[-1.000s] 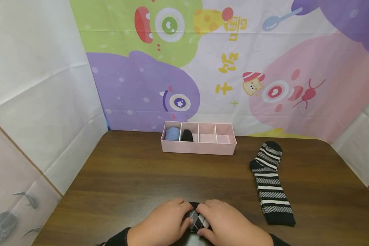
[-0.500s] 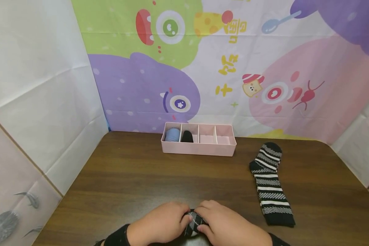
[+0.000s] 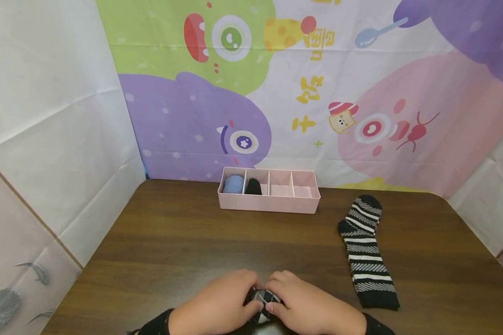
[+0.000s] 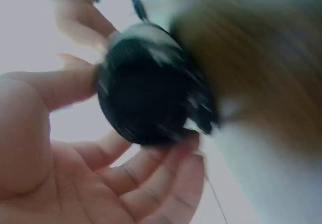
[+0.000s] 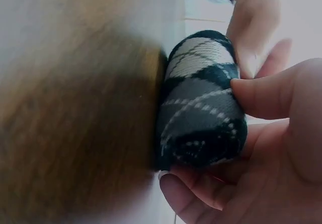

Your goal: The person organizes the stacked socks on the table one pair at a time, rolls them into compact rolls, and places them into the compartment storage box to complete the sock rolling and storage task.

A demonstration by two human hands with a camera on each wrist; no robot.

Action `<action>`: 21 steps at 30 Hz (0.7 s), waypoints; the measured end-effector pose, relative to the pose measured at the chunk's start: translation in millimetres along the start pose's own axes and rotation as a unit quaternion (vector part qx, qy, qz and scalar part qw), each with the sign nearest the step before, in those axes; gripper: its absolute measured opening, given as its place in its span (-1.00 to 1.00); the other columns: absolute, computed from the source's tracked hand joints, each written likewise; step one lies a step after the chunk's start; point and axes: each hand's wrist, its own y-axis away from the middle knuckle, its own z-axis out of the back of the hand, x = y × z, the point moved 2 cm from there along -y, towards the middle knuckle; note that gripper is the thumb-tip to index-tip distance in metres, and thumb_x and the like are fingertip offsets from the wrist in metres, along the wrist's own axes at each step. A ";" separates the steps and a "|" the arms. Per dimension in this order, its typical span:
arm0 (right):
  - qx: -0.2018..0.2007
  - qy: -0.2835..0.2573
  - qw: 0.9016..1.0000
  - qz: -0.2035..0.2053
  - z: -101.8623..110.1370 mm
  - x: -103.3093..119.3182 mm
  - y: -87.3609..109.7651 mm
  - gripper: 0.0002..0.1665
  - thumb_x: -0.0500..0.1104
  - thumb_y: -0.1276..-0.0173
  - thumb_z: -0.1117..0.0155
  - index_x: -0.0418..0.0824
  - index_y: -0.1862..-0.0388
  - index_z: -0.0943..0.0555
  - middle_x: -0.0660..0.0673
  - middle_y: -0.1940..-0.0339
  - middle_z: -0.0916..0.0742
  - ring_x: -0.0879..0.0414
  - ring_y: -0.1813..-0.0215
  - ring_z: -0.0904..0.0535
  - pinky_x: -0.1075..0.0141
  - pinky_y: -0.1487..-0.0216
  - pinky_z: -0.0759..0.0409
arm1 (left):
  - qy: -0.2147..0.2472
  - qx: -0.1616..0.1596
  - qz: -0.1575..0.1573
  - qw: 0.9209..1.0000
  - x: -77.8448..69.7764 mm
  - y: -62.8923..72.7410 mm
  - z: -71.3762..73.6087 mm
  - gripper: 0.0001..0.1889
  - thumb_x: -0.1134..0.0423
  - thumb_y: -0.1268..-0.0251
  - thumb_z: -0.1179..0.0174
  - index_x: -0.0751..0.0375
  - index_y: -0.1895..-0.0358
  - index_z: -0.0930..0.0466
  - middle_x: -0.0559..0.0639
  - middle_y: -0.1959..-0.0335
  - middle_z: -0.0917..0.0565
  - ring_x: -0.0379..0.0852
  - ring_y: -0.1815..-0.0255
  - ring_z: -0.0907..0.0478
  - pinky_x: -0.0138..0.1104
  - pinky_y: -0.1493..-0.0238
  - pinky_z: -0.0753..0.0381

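Observation:
A rolled-up argyle sock [image 3: 265,298] in black, grey and white is held between both hands near the front of the table. The left hand [image 3: 224,302] grips its left end, thumb on the near side and fingers over the far side. From the other end the right hand [image 3: 306,302] holds it the same way. In the right wrist view the sock roll [image 5: 204,98] shows its diamond pattern and a spiral end, with the thumb pressed on its side. The left wrist view is blurred; there the roll's dark end [image 4: 146,93] sits between thumb and fingers.
A pink four-section box [image 3: 268,203] stands at the back of the table [image 3: 184,237]. Its leftmost section holds a blue rolled item [image 3: 234,184], the one beside it a black item [image 3: 253,186]. A striped black-and-white sock [image 3: 369,253] lies flat on the right.
The argyle sock has been turned and rolled tighter between the hands, which stay in nearly the same place. The box and the striped sock have not moved on the table.

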 end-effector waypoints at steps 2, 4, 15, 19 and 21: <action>-0.006 0.000 1.000 -0.006 -1.4 -0.8 -0.5 -0.72 0.04 -0.65 -0.07 -0.02 -0.13 -0.61 0.21 0.00 -0.54 0.28 -0.10 -0.41 0.28 -0.13 -0.50 | -0.031 -0.005 -0.007 0.999 -5.6 3.2 0.2 -0.70 -0.06 -0.31 -0.40 -0.06 0.05 -0.58 -0.32 0.22 -0.50 -0.35 0.23 -0.44 -0.32 0.13 -0.53; -0.006 -0.005 1.000 -0.016 -3.1 -3.0 -1.9 -0.70 0.06 -0.66 -0.05 -0.04 -0.12 -0.61 0.21 0.04 -0.53 0.28 -0.06 -0.40 0.29 -0.09 -0.50 | -0.047 -0.005 -0.015 0.999 -8.3 4.9 0.4 -0.66 -0.05 -0.25 -0.44 -0.03 0.04 -0.60 -0.29 0.22 -0.49 -0.34 0.25 -0.42 -0.33 0.15 -0.52; -0.043 -0.091 0.993 -0.062 -2.7 -8.6 -7.1 -0.71 0.13 -0.59 -0.16 0.00 -0.08 -0.50 0.09 -0.01 -0.60 0.19 -0.06 -0.51 0.17 -0.06 -0.54 | 0.008 -0.022 -0.040 0.999 1.2 0.6 1.0 -0.62 0.07 -0.37 -0.36 0.07 -0.16 -0.57 -0.24 0.12 -0.58 -0.34 0.24 -0.48 -0.35 0.19 -0.53; -0.081 -0.065 0.993 -0.063 -2.2 -8.5 -6.0 -0.74 0.14 -0.55 -0.23 0.04 0.02 -0.48 0.14 0.06 -0.55 0.21 0.00 -0.47 0.19 -0.03 -0.53 | 0.013 -0.032 -0.050 0.998 1.8 -0.1 1.2 -0.72 0.11 -0.37 -0.36 -0.02 -0.02 -0.50 -0.27 0.22 -0.53 -0.31 0.30 -0.46 -0.37 0.24 -0.50; -0.098 -0.050 0.992 -0.057 -2.5 -7.6 -5.9 -0.75 0.12 -0.54 -0.25 0.03 0.04 -0.49 0.15 0.09 -0.53 0.21 0.02 -0.46 0.20 -0.02 -0.53 | 0.003 -0.035 -0.055 0.998 1.9 -0.2 1.1 -0.77 0.10 -0.38 -0.35 -0.04 0.03 -0.50 -0.28 0.27 -0.50 -0.32 0.33 -0.44 -0.38 0.26 -0.48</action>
